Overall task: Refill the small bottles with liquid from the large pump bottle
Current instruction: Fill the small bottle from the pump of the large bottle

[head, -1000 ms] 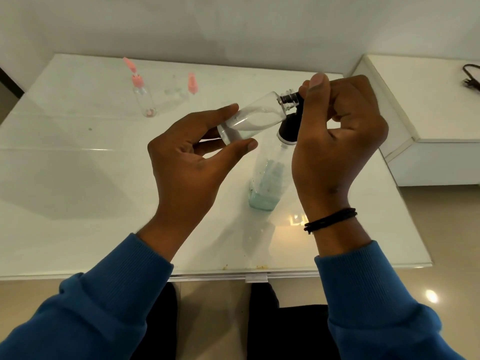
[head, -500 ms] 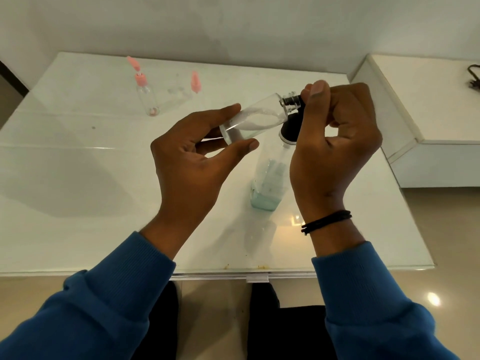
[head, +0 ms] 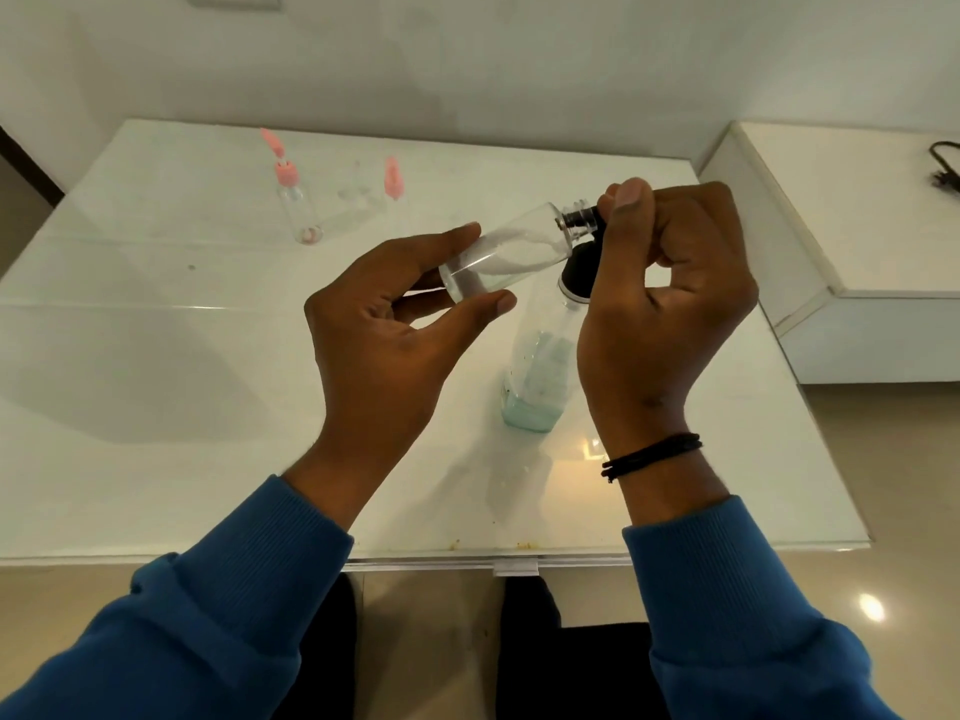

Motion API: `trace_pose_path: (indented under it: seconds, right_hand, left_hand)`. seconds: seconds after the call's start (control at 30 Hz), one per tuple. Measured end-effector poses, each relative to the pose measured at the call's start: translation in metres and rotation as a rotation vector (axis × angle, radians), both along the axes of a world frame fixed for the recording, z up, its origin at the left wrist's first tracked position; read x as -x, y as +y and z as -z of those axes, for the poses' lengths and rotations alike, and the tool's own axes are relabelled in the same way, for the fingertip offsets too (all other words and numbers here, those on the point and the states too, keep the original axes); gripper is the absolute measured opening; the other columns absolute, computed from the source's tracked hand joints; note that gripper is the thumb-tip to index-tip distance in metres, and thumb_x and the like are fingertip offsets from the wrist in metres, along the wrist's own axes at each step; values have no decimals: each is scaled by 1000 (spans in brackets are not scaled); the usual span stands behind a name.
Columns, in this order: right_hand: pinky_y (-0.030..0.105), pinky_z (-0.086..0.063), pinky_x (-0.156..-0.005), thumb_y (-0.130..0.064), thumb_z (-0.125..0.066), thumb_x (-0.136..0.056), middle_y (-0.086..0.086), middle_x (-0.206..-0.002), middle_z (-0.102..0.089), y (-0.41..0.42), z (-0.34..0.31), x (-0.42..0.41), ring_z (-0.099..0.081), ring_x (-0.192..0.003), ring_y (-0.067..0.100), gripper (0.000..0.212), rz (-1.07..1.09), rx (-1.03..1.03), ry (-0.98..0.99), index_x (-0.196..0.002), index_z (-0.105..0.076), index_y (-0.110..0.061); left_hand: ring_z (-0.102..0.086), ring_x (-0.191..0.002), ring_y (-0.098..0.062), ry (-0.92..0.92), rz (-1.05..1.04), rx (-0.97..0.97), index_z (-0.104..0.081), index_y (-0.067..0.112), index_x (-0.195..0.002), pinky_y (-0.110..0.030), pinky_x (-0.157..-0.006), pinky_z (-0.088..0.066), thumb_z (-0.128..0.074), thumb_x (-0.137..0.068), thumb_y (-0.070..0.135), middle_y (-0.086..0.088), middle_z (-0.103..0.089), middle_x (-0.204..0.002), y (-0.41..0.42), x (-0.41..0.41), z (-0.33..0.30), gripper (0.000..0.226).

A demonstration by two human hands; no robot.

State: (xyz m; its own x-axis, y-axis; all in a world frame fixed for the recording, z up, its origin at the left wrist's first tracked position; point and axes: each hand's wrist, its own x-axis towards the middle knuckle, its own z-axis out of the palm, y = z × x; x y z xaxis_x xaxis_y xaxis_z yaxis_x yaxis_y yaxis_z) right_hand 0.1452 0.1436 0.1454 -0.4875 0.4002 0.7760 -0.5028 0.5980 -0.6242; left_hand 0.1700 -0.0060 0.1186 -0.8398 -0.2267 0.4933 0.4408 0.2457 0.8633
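one tilted small bottle — part-filled — left hand holding it.

I am watching through a single wide-angle head camera, looking forward and down from the wearer's eye level. It is sitting close over the white table, taking in both sleeves at the bottom edge and the far wall at the top. No second view is sharing this scene.

No text, label, brand, number or sign can be read anywhere in the frame; the pale label on the large pump bottle at centre right is too blurred to make out.
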Motion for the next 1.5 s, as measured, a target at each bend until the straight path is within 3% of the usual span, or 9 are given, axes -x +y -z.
trace_pose_path:
  seconds: [0.7,0.93,1.13,1.5]
  right_hand:
    - [44,-46,-61,-10,-60,-99,-3,-77,-58,-3,1,-2,-55,-70,25,27,-7,59,-24,-75,-68,-6]
    - [47,-47,-61,-12,-60,-99,-6,-76,-57,-3,-2,-1,-55,-69,24,26,2,62,-24,-75,-65,-15]
    - [48,-47,-60,-14,-60,-99,-5,-76,-58,0,-3,0,-57,-70,30,28,-8,57,-21,-73,-68,-7]
    - [49,-46,-61,-13,-60,-99,-3,-77,-59,0,-2,1,-56,-70,30,28,2,53,-9,-73,-68,-6]
  left_hand:
    - [-73,-106,-18,-4,-4,3,-71,4,-121,-30,-85,-62,-88,-80,14,-5,-74,-116,2,-2,-2,46]
    - [-73,-108,-19,1,3,15,-70,3,-122,-31,-86,-62,-88,-80,14,-7,-73,-118,2,-2,-2,47]
    - [-73,-107,-18,-2,2,10,-71,4,-122,-31,-85,-62,-88,-79,15,-7,-73,-118,3,-2,-2,47]
    - [-72,-108,-16,-6,5,1,-71,5,-122,-27,-85,-61,-88,-79,15,-5,-73,-117,4,-3,-4,47]
